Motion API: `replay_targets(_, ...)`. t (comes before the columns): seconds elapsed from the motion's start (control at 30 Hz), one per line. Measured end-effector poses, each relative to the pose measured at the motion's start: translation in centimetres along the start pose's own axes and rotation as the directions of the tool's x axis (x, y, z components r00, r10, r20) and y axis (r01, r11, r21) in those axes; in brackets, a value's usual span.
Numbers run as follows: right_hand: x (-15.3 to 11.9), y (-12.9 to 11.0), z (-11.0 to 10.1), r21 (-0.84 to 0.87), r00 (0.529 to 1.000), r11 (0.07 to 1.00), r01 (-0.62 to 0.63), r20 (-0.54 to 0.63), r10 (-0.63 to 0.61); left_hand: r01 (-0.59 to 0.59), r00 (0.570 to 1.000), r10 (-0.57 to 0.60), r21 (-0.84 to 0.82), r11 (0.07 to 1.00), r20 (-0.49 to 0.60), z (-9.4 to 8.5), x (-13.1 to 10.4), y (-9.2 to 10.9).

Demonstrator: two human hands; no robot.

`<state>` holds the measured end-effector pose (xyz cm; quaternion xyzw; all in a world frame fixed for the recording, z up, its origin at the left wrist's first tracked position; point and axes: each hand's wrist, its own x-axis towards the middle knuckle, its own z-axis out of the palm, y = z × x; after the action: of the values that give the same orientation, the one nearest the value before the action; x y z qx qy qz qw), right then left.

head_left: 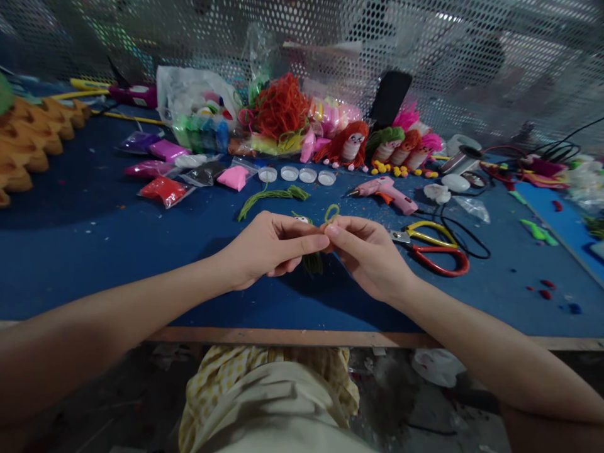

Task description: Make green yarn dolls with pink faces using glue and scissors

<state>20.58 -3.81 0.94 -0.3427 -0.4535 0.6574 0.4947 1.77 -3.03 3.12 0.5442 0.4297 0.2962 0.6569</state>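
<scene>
Both hands meet over the blue table, fingertips together. My left hand [274, 248] is closed around a small yarn doll [312, 263]; its green strands hang below the fingers and a bit of white face shows above them. Most of the doll is hidden by the fingers. In a pinch, my right hand [365, 251] holds a green yarn loop [332, 214] that stands up above the fingertips. Just beyond the hands lies a bundle of green yarn [274, 200]. Close to the right hand are scissors [438, 248] with one yellow and one red handle.
A pink glue gun [387, 192] lies behind the scissors. Finished yarn dolls [352, 146] stand at the back beside a black phone [391, 97]. Clay packets [165, 189] and white round lids [289, 173] lie mid-table. An orange egg tray [33, 135] is far left.
</scene>
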Motion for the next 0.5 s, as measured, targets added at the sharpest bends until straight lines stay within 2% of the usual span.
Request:
replay_targets(0.13, 0.0, -0.01, 0.18, 0.015, 1.0, 1.0, -0.018, 0.009, 0.018, -0.004, 1.0, 0.004, -0.018, 1.0, -0.001, 0.15, -0.17, 0.02)
replay_targets(0.27, -0.05, -0.09, 0.46, 0.02, 0.999, 0.999, -0.028, 0.035, 0.027, -0.011, 1.0, 0.011, 0.034, 0.999, -0.02, 0.19, -0.31, 0.11)
replay_targets(0.5, -0.02, -0.87, 0.18, 0.002, 0.999, 1.0, -0.016, -0.034, 0.016, -0.007, 1.0, 0.005, 0.147, 0.989, 0.014, 0.21, -0.37, 0.32)
